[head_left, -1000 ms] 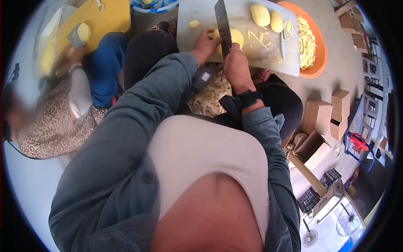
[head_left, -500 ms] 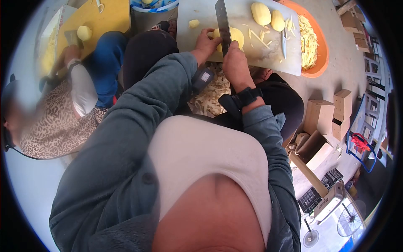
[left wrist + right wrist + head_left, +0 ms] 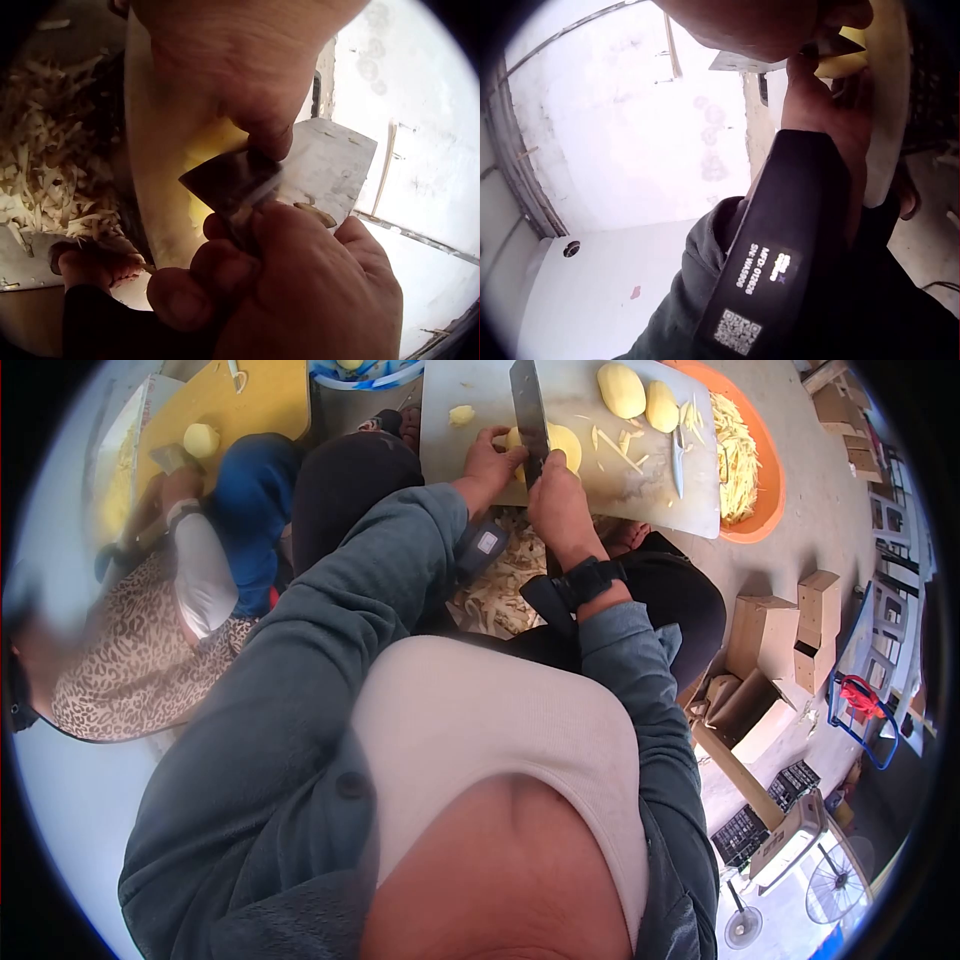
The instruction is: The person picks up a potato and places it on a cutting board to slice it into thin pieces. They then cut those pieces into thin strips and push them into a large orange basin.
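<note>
On a white cutting board lies a peeled potato, under a cleaver whose broad blade crosses it. My right hand grips the cleaver's handle, knuckles up, as the left wrist view also shows. From the left side my left hand holds the potato, fingers curled close to the blade. The blade hides part of the potato in the head view. In the right wrist view, a yellow strip of potato shows beside the blade tip.
Peeled potatoes, a small knife and cut strips lie right on the board. An orange basin of potato strips stands beyond. Peelings lie below. Another person works at a yellow board. Cardboard boxes stand right.
My hands and the cleaver stay nearly in place over the potato, with only a slight shift. At the left, the other person's blade has drawn back from their potato.
</note>
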`<state>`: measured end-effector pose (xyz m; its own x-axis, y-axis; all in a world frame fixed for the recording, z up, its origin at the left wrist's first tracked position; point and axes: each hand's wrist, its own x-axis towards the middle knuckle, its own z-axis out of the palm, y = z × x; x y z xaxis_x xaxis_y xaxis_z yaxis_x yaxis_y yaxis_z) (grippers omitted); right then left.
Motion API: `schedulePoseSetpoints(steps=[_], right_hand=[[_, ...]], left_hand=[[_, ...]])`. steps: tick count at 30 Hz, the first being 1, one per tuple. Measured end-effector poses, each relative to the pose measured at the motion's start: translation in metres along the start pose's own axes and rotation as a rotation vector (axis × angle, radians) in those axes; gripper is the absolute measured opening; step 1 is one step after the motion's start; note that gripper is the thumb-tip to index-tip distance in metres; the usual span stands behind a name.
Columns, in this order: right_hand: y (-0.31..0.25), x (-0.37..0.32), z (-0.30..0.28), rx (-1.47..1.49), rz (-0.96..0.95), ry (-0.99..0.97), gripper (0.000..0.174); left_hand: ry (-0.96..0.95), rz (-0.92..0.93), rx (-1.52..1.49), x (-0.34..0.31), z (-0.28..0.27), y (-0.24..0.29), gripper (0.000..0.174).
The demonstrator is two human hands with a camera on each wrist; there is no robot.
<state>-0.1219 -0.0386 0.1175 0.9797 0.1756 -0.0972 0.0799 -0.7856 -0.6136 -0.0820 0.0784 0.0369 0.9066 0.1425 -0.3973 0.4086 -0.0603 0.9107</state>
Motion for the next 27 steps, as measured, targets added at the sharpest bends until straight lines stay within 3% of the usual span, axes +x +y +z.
schedulePoseSetpoints(steps=[22,27], right_hand=[[0.010,0.012,0.014,0.017,-0.022,0.048,0.019],[0.008,0.015,0.019,0.000,0.054,0.025,0.019]], left_hand=[[0.023,-0.023,-0.011,0.001,0.000,-0.004,0.056],[0.016,-0.035,-0.041,-0.004,0.000,0.002,0.056]])
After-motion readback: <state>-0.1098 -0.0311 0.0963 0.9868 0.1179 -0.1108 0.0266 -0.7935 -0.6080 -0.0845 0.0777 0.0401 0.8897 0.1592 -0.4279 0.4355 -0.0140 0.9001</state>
